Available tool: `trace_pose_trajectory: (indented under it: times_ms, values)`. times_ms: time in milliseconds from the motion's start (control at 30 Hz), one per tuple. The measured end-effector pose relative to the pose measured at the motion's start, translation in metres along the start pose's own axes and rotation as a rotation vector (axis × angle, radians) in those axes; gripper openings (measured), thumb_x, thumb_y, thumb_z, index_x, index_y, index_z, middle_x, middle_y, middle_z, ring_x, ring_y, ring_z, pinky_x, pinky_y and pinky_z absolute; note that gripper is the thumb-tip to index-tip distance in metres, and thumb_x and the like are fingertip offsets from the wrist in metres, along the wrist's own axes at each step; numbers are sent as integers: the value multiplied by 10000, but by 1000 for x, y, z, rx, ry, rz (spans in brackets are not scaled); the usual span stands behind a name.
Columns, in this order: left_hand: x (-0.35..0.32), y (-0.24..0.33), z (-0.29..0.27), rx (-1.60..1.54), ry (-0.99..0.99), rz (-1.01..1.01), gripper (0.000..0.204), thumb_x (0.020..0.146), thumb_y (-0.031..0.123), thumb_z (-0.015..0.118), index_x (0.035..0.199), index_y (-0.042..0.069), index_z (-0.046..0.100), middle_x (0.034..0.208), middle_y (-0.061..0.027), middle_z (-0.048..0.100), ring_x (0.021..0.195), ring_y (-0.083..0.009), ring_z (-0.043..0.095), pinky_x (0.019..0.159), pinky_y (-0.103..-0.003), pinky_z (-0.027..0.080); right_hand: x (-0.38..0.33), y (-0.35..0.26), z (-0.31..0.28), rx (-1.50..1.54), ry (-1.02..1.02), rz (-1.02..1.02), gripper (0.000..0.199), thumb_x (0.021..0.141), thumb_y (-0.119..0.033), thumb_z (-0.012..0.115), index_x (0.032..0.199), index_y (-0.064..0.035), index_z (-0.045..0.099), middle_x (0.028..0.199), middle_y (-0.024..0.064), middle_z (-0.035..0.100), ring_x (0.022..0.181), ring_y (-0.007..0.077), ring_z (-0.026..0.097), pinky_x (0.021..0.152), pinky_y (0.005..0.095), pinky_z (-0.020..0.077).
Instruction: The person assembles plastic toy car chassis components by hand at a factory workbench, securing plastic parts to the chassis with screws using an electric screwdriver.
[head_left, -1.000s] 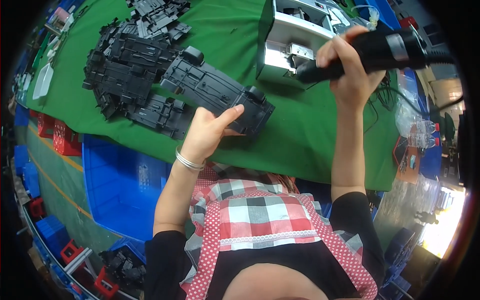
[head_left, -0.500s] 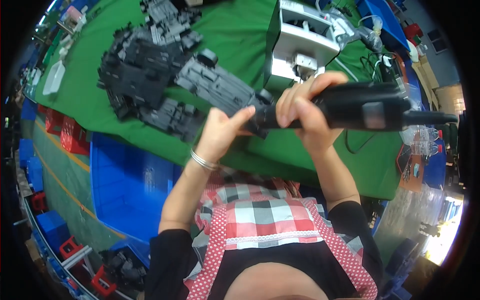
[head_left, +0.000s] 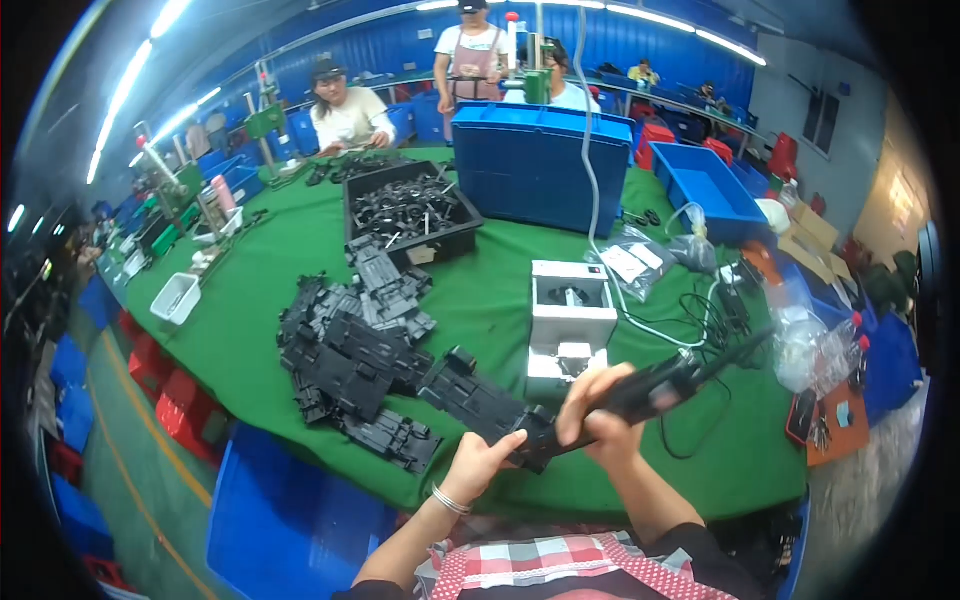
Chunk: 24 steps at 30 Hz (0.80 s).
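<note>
My left hand [head_left: 480, 466] is closed on the near end of a long black plastic chassis part [head_left: 478, 400], its thumb on top. The part slants up and left above the green cloth. My right hand [head_left: 606, 418] is wrapped round a black electric screwdriver [head_left: 655, 392], held sideways and blurred, with its back end pointing up and right. The tool's front end meets the chassis beside my left thumb; its tip is hidden. Left of the chassis lies a heap of similar black parts [head_left: 345, 365]. Just beyond my right hand stands a white box-shaped machine [head_left: 572, 322].
A black crate [head_left: 450, 243] full of small dark parts stands farther back, near a large blue bin [head_left: 540, 170]. A blue tray [head_left: 705, 190] and clear bags [head_left: 640, 258] lie back right, with loose cables [head_left: 700, 330]. Several people [head_left: 350, 115] are across the table.
The view has tilted up, bringing the far table and people into sight. The screwdriver has swung from nearly level to slanting, its back end higher. Both hands keep their hold.
</note>
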<state>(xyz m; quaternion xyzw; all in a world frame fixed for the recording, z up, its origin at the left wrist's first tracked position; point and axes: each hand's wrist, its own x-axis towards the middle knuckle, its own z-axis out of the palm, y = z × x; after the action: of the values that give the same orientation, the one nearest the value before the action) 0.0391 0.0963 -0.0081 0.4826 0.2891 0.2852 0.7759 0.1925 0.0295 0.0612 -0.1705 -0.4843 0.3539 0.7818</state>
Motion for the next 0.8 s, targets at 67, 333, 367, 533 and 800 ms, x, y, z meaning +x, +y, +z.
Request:
trace_pose_trajectory:
  times_ms: [67, 333, 367, 533, 800]
  values:
    - [10, -12, -4, 324, -29, 153, 243, 819, 154, 629, 980, -26, 601, 866, -48, 639, 754, -119, 595, 657, -264, 492, 7, -12, -6, -10, 192, 97, 258, 751, -127, 547, 940, -8, 417, 962, 250, 496, 466, 219, 542, 406, 304, 470]
    - [19, -54, 26, 709, -312, 357, 347, 790, 228, 603, 1069, 27, 556, 920, -174, 618, 863, -302, 612, 776, -354, 472, -29, -8, -63, 83, 164, 700, 250, 698, -61, 589, 899, 37, 475, 878, 209, 525, 657, 377, 644, 378, 351, 493]
    - [18, -57, 26, 707, -325, 266, 331, 786, 222, 603, 1048, 24, 560, 911, -171, 617, 858, -300, 613, 769, -360, 471, -31, -6, -65, 48, 154, 708, 250, 694, -47, 591, 900, 39, 478, 849, 191, 516, 663, 374, 644, 378, 352, 493]
    - [-5, 22, 16, 1016, -402, 237, 553, 776, 422, 655, 973, -83, 548, 804, -169, 589, 759, -247, 598, 657, -337, 478, -38, -8, -63, 46, 243, 654, 256, 696, -30, 595, 916, 47, 488, 843, 146, 498, 668, 357, 645, 359, 338, 479]
    - [-135, 151, -65, 1276, -2141, 856, 375, 810, 294, 628, 592, 119, 379, 642, -66, 451, 504, -216, 414, 466, -318, 347, -47, -25, -79, 9, 351, 576, 345, 675, -163, 643, 917, 9, 470, 727, 123, 504, 514, 267, 598, 338, 299, 447]
